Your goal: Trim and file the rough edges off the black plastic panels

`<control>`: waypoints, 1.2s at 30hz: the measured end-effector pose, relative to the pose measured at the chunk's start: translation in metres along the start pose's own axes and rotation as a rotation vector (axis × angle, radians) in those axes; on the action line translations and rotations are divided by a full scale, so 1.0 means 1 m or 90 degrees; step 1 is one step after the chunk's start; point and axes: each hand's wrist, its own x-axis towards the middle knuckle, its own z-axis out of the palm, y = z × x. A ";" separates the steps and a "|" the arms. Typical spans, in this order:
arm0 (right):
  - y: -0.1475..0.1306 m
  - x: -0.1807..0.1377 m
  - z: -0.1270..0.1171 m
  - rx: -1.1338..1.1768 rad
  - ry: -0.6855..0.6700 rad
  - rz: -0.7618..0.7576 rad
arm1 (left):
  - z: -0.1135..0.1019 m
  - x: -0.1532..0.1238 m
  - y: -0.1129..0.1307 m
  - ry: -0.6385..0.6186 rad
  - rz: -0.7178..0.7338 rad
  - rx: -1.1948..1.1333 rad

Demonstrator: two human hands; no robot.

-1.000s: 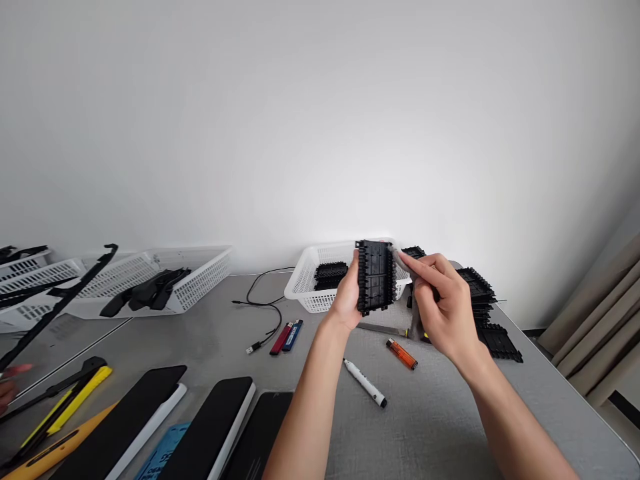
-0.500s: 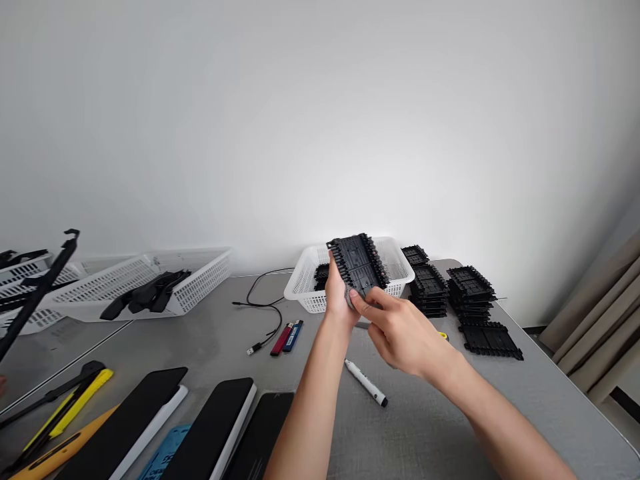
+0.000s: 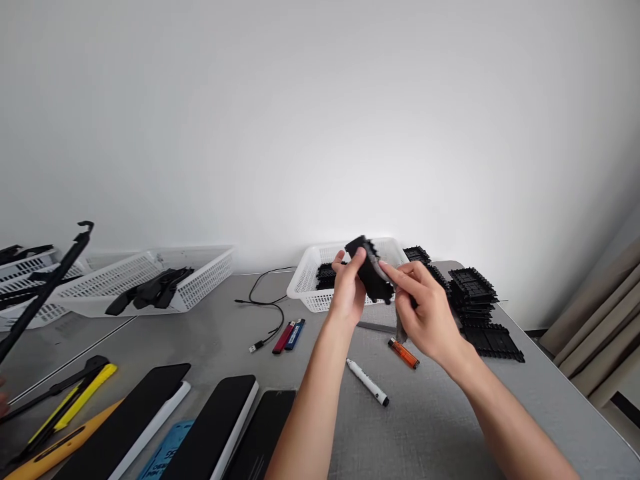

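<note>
My left hand point(image 3: 349, 293) grips a black plastic plate point(image 3: 373, 277) with toothed edges, tilted above a white basket. Its thumb lies on the face of the plate. My right hand point(image 3: 423, 307) is closed on a grey cloth point(image 3: 401, 327), part of which hangs below the fingers. With the index finger, it presses the cloth along the plate's toothed edge. More black plates point(image 3: 326, 275) lie in the white basket point(image 3: 313, 303) behind my hands. Stacks of similar plates point(image 3: 473, 287) stand to the right, with a single plate point(image 3: 493, 342) in front.
Nearby lie an orange lighter point(image 3: 404, 353), a white marker point(image 3: 367, 382), a grey strip point(image 3: 377, 327) and a black cable point(image 3: 267, 303). Phone-like slabs point(image 3: 220, 420) and a yellow cutter point(image 3: 85, 397) are at left. Another person's hand point(image 3: 3, 399) shows near a long black strip point(image 3: 47, 293).
The plate has turned from face-on to edge-on in my left hand. My right hand has moved up and right with the cloth, uncovering the orange lighter.
</note>
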 end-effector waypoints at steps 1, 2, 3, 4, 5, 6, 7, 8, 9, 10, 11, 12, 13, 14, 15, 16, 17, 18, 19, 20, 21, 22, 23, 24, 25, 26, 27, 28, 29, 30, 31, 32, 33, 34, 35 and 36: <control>0.002 0.000 0.003 -0.009 -0.011 0.001 | 0.000 -0.001 -0.001 -0.010 0.036 0.021; 0.005 0.000 0.006 -0.021 -0.015 0.006 | 0.001 -0.001 -0.003 -0.031 0.068 0.055; 0.009 0.001 0.008 -0.032 -0.011 0.013 | 0.001 -0.001 -0.004 -0.061 0.088 0.097; 0.013 0.001 0.008 -0.038 -0.005 0.020 | 0.000 -0.001 -0.005 -0.097 0.090 0.143; 0.016 0.002 0.007 -0.036 -0.002 0.024 | 0.000 -0.001 -0.006 -0.123 0.094 0.187; 0.020 0.003 0.006 -0.028 0.000 0.025 | -0.001 -0.001 -0.007 -0.134 0.102 0.227; 0.023 0.004 0.004 -0.018 0.001 0.024 | -0.001 -0.001 -0.008 -0.130 0.112 0.260; 0.025 0.005 0.001 -0.013 0.010 0.024 | -0.002 0.000 -0.008 -0.117 0.124 0.286; 0.027 0.006 -0.001 -0.015 0.034 0.029 | -0.003 0.000 -0.008 -0.101 0.137 0.306; 0.029 0.006 -0.004 -0.028 0.073 0.035 | -0.004 0.000 -0.007 -0.087 0.151 0.322; 0.031 0.007 -0.006 -0.050 0.125 0.042 | -0.005 0.001 -0.005 -0.075 0.163 0.333; 0.032 0.007 -0.007 -0.077 0.179 0.045 | -0.007 0.001 -0.003 -0.065 0.172 0.343; 0.033 0.007 -0.008 -0.104 0.224 0.043 | -0.008 0.002 -0.001 -0.057 0.179 0.354; 0.035 0.007 -0.008 -0.127 0.250 0.034 | -0.009 0.002 0.001 -0.050 0.182 0.364; 0.036 0.007 -0.006 -0.144 0.254 0.019 | -0.010 0.002 0.003 -0.045 0.181 0.373; 0.038 0.006 -0.004 -0.156 0.239 0.004 | -0.010 0.002 0.005 -0.043 0.179 0.381; 0.039 0.006 -0.001 -0.168 0.213 -0.010 | -0.010 0.001 0.007 -0.045 0.179 0.386; 0.039 0.005 0.002 -0.184 0.182 -0.020 | -0.010 0.000 0.008 -0.050 0.180 0.390; 0.040 0.004 0.004 -0.204 0.153 -0.023 | -0.009 -0.001 0.009 -0.058 0.184 0.394; 0.040 0.003 0.007 -0.227 0.125 -0.020 | -0.008 -0.002 0.010 -0.065 0.188 0.397; 0.040 0.002 0.009 -0.253 0.102 -0.013 | -0.007 -0.004 0.010 -0.071 0.192 0.402; 0.040 0.002 0.010 -0.279 0.083 -0.004 | -0.006 -0.005 0.011 -0.074 0.193 0.409; 0.039 0.001 0.010 -0.304 0.066 0.005 | -0.005 -0.005 0.011 -0.075 0.193 0.417; 0.038 0.001 0.010 -0.327 0.051 0.012 | -0.005 -0.006 0.011 -0.075 0.193 0.424; 0.037 0.001 0.009 -0.349 0.036 0.018 | -0.005 -0.006 0.012 -0.073 0.194 0.429; 0.036 0.001 0.009 -0.369 0.020 0.023 | -0.005 -0.006 0.012 -0.072 0.194 0.433; 0.034 0.001 0.008 -0.386 0.004 0.027 | -0.005 -0.005 0.012 -0.072 0.193 0.435; 0.033 0.001 0.007 -0.400 -0.015 0.030 | -0.006 -0.005 0.013 -0.072 0.192 0.433; 0.032 0.001 0.005 -0.410 -0.034 0.030 | -0.006 -0.005 0.013 -0.073 0.187 0.428; 0.030 0.001 0.004 -0.416 -0.054 0.028 | -0.006 -0.005 0.014 -0.072 0.180 0.421; 0.028 0.001 0.003 -0.420 -0.074 0.023 | -0.006 -0.004 0.014 -0.069 0.174 0.410; 0.026 0.001 0.001 -0.423 -0.094 0.016 | -0.006 -0.004 0.014 -0.063 0.168 0.398; 0.023 0.001 0.000 -0.424 -0.112 0.010 | -0.006 -0.004 0.015 -0.053 0.162 0.387; 0.020 0.000 -0.002 -0.424 -0.132 0.003 | -0.007 -0.003 0.015 -0.040 0.157 0.376; 0.017 -0.001 -0.004 -0.422 -0.153 -0.004 | -0.008 -0.002 0.016 -0.024 0.153 0.366; 0.014 -0.001 -0.005 -0.418 -0.177 -0.010 | -0.009 -0.001 0.017 -0.008 0.148 0.356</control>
